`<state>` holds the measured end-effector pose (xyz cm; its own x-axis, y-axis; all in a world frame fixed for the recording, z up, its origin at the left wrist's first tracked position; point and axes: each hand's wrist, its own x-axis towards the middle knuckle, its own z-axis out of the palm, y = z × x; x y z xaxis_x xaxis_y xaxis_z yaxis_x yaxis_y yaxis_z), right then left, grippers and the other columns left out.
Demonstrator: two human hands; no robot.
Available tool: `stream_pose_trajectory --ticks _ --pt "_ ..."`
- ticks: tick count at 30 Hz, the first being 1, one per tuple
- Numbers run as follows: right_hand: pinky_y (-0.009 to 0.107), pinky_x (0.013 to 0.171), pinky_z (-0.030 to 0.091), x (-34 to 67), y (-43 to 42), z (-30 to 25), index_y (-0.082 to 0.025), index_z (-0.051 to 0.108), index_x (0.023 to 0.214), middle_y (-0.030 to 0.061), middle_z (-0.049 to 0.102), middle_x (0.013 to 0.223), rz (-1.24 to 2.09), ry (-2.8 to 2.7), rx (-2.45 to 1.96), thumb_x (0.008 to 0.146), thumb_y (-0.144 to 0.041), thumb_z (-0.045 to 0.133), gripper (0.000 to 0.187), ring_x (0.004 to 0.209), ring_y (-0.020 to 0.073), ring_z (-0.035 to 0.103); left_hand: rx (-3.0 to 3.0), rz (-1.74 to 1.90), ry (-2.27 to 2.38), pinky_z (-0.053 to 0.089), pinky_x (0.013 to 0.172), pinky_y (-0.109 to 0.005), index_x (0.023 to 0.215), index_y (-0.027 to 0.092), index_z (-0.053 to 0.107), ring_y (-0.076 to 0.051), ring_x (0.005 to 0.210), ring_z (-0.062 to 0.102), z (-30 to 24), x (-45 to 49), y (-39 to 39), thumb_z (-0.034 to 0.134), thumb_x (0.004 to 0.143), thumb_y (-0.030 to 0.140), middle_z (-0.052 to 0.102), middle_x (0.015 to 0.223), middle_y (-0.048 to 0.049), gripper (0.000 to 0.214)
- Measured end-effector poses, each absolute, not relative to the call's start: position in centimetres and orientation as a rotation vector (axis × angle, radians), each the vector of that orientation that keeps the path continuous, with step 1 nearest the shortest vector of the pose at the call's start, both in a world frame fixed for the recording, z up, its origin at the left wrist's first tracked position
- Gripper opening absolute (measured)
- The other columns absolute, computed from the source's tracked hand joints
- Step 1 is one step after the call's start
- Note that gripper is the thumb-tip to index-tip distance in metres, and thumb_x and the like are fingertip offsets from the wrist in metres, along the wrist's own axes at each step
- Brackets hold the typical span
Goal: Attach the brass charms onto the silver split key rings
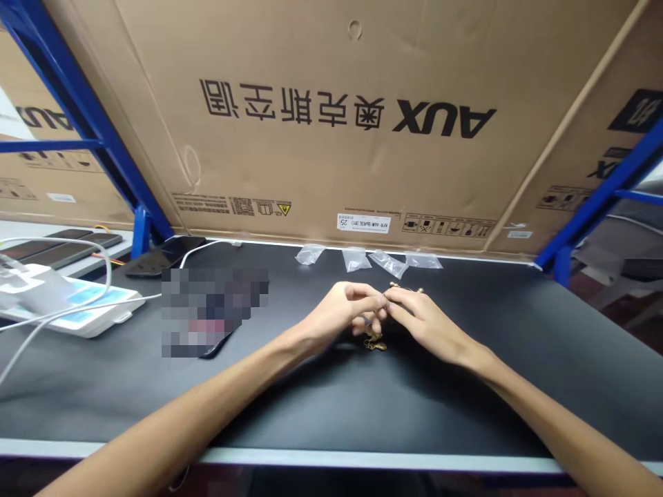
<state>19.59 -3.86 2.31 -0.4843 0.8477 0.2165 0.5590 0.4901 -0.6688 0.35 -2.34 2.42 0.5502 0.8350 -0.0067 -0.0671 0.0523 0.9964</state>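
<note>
While your left hand (339,314) and right hand (419,323) curl together, fingertips meeting, can't tell if they're pinching anything. Small brass-coloured cluster (375,340), knobbly metal, sits just below them on the matte black benchtop (466,400); brass-coloured piece (407,288) lies just beyond.

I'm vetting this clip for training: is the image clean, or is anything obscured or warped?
In the head view, the left hand and right hand look fairly sharp; a pixelated mosaic patch hides part of the black table top; wide-angle distortion bows the table's front edge.
</note>
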Motion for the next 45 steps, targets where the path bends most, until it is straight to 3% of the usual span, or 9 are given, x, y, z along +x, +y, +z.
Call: stream_pose_trajectory --ticks 5,14,19,29,34,39,42,45 --pt "0.031 0.087 0.042 19.6 -3.4 2.1 -0.019 0.06 0.087 0.0026 0.06 0.094 0.878 -2.131 -1.114 0.098 -0.034 0.044 0.024 0.092 0.0184 0.056 1.269 0.864 0.704 0.035 0.046 -0.018 0.08 0.011 0.067 -0.012 0.066 0.065 1.9 0.2 -1.9 0.071 0.08 0.033 0.069 0.079 -0.0073 0.022" --pt "0.033 0.079 0.04 19.4 -3.7 1.4 -0.02 0.057 0.089 0.0034 0.059 0.093 0.31 -2.319 -1.185 0.103 -0.029 0.036 0.026 0.081 0.0166 0.054 1.232 0.869 0.664 0.043 0.047 -0.018 0.083 0.009 0.069 -0.019 0.073 0.071 1.6 0.2 -1.8 0.071 0.081 0.033 0.071 0.083 -0.0098 0.024" --pt "0.034 0.079 0.041 19.7 -3.6 1.3 -0.019 0.057 0.088 0.0031 0.06 0.091 0.17 -2.383 -1.197 0.103 -0.027 0.037 0.026 0.081 0.0174 0.055 1.259 0.869 0.658 0.049 0.051 -0.02 0.083 0.008 0.071 -0.019 0.077 0.071 1.6 0.2 -1.8 0.073 0.079 0.037 0.072 0.084 -0.011 0.029" --pt "0.035 0.085 0.039 19.5 -3.9 1.3 -0.017 0.058 0.086 0.0042 0.059 0.088 -0.026 -2.51 -1.097 0.1 -0.02 0.039 0.024 0.08 0.0175 0.052 1.306 0.807 0.759 0.05 0.05 -0.019 0.074 0.01 0.067 -0.015 0.061 0.067 2.2 0.4 -2.2 0.07 0.077 0.032 0.065 0.065 -0.0047 0.022" --pt "0.035 0.085 0.039 19.5 -4.0 1.2 -0.017 0.058 0.086 0.0044 0.058 0.088 -0.054 -2.509 -1.104 0.1 -0.02 0.039 0.024 0.08 0.0176 0.052 1.283 0.762 0.83 0.048 0.05 -0.017 0.072 0.012 0.063 -0.014 0.062 0.066 2.3 0.0 -2.0 0.066 0.077 0.03 0.062 0.063 -0.0023 0.019" --pt "0.036 0.084 0.04 19.6 -3.9 1.2 -0.017 0.06 0.09 0.0054 0.06 0.091 -0.011 -2.466 -1.146 0.1 -0.021 0.039 0.023 0.081 0.0184 0.053 1.275 0.73 0.855 0.034 0.04 -0.013 0.075 0.013 0.064 -0.01 0.059 0.064 2.7 -0.4 -1.8 0.064 0.076 0.03 0.061 0.072 -0.0015 0.017" --pt "0.034 0.08 0.041 19.4 -4.0 1.4 -0.019 0.062 0.091 0.0049 0.062 0.092 0.198 -2.36 -1.202 0.101 -0.027 0.04 0.025 0.08 0.0184 0.054 1.33 0.775 0.867 0.024 0.037 -0.013 0.073 0.013 0.063 -0.008 0.056 0.059 3.0 -0.3 -2.1 0.064 0.077 0.026 0.06 0.068 -0.0006 0.014" --pt "0.031 0.077 0.042 18.9 -4.2 1.9 -0.021 0.063 0.09 0.0024 0.063 0.09 0.576 -2.195 -1.194 0.102 -0.034 0.038 0.03 0.081 0.0175 0.056 1.489 0.943 0.9 0.033 0.042 -0.015 0.075 0.014 0.063 -0.008 0.054 0.057 2.9 0.1 -2.4 0.063 0.079 0.025 0.06 0.063 0.001 0.011"
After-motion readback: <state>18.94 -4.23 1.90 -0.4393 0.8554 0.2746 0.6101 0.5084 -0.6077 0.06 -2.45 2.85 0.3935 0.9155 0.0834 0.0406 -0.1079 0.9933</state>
